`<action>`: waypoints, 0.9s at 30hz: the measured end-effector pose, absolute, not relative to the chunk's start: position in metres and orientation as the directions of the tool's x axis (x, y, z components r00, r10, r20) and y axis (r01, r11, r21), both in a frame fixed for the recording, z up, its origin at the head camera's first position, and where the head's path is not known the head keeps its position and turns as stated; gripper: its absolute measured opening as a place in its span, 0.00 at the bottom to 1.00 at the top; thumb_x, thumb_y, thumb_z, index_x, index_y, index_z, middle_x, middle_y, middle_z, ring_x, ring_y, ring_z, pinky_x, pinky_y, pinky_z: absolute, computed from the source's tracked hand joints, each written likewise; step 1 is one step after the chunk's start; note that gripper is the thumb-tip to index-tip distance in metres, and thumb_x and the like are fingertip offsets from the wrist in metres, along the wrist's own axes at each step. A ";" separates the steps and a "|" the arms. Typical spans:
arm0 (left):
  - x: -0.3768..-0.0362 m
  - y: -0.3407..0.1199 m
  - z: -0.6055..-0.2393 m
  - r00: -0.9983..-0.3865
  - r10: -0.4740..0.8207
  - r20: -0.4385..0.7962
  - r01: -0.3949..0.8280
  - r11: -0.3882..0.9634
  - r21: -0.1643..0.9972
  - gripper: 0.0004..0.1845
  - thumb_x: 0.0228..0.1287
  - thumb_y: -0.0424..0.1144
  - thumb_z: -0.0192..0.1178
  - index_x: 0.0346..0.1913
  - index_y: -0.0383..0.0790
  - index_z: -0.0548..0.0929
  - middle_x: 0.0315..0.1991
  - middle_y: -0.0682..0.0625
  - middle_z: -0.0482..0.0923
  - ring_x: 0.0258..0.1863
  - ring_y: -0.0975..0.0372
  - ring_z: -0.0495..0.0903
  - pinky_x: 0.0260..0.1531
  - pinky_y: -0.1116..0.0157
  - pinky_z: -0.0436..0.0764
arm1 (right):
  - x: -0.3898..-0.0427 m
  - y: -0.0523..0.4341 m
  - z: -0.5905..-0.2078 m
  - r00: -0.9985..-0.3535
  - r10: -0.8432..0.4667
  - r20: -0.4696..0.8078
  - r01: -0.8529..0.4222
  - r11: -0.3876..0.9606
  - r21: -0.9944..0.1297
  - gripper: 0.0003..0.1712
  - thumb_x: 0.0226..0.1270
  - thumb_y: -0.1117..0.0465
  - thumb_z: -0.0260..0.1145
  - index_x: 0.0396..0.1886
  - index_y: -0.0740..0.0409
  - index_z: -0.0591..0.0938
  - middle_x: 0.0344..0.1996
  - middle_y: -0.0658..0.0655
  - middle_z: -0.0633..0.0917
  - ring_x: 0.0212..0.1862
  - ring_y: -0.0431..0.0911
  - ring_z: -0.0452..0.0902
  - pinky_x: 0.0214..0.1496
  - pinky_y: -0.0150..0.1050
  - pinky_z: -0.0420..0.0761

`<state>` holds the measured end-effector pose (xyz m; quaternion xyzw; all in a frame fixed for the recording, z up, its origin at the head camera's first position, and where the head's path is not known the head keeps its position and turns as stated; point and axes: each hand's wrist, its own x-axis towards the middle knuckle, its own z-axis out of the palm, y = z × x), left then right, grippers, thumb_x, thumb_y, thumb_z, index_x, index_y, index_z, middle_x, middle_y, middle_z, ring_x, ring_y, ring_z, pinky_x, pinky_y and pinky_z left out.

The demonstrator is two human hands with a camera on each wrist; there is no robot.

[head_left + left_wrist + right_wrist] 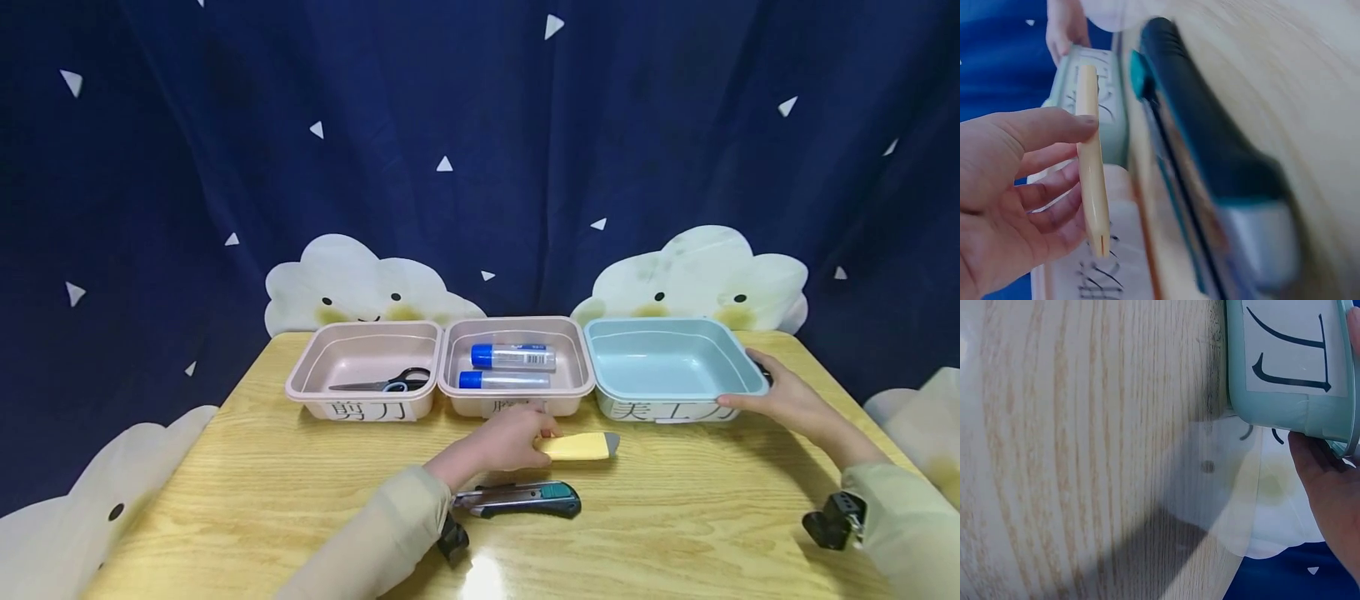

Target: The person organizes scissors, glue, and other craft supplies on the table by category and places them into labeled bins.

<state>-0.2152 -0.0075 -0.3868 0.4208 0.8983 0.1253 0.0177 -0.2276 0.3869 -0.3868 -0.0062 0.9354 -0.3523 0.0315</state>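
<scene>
My left hand [513, 437] pinches a yellow box cutter [577, 447] between thumb and fingers, its grey end pointing right. In the left wrist view the box cutter [1091, 162] stands edge-on, with a slot in its near end. A second box cutter, dark with a teal slider [528, 498], lies on the table just below that hand. My right hand [783, 396] grips the right end of a light blue bin [660, 392], a fingertip at its front rim. In the right wrist view, the bin [1272, 412] partly hides the fingers.
Left of the blue bin stand two pinkish bins. The middle bin [517, 402] holds two blue-capped glue tubes [513, 357]; the left bin [360, 408] holds scissors [382, 385]. Labels face forward on all three. A dark blue curtain [480, 125] hangs behind the wooden table [675, 517].
</scene>
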 end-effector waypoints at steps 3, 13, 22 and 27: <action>-0.215 0.001 -0.377 -0.631 0.772 0.081 0.758 0.591 0.276 0.17 0.49 0.42 0.66 0.45 0.48 0.83 0.40 0.57 0.78 0.33 0.70 0.72 0.35 0.76 0.71 | -0.228 0.388 -0.387 -0.998 -0.026 -0.065 0.023 0.756 -0.655 0.63 0.52 0.45 0.68 0.69 0.70 0.36 0.64 0.80 0.51 0.61 0.71 0.51 0.56 0.68 0.57; -0.218 0.033 -0.350 -0.631 0.767 0.117 0.747 0.561 0.356 0.17 0.51 0.39 0.65 0.47 0.47 0.82 0.36 0.58 0.75 0.32 0.69 0.69 0.30 0.78 0.68 | -0.230 0.390 -0.389 -0.999 -0.033 -0.036 -0.001 0.751 -0.661 0.63 0.51 0.46 0.69 0.69 0.71 0.39 0.63 0.79 0.54 0.60 0.69 0.55 0.55 0.66 0.60; -0.236 0.054 -0.336 -0.649 0.739 0.183 0.754 0.592 0.284 0.17 0.52 0.40 0.65 0.48 0.46 0.82 0.40 0.56 0.77 0.34 0.68 0.69 0.30 0.77 0.66 | -0.231 0.389 -0.388 -0.999 -0.046 -0.027 -0.016 0.739 -0.673 0.62 0.52 0.47 0.69 0.69 0.70 0.40 0.63 0.78 0.54 0.60 0.68 0.55 0.56 0.66 0.60; -0.247 0.066 -0.332 -0.657 0.728 0.195 0.750 0.607 0.264 0.17 0.52 0.40 0.64 0.48 0.45 0.82 0.39 0.56 0.77 0.34 0.69 0.70 0.29 0.79 0.65 | -0.229 0.389 -0.387 -0.998 -0.041 -0.044 -0.001 0.744 -0.669 0.62 0.52 0.46 0.69 0.69 0.71 0.38 0.63 0.79 0.53 0.61 0.68 0.54 0.56 0.66 0.59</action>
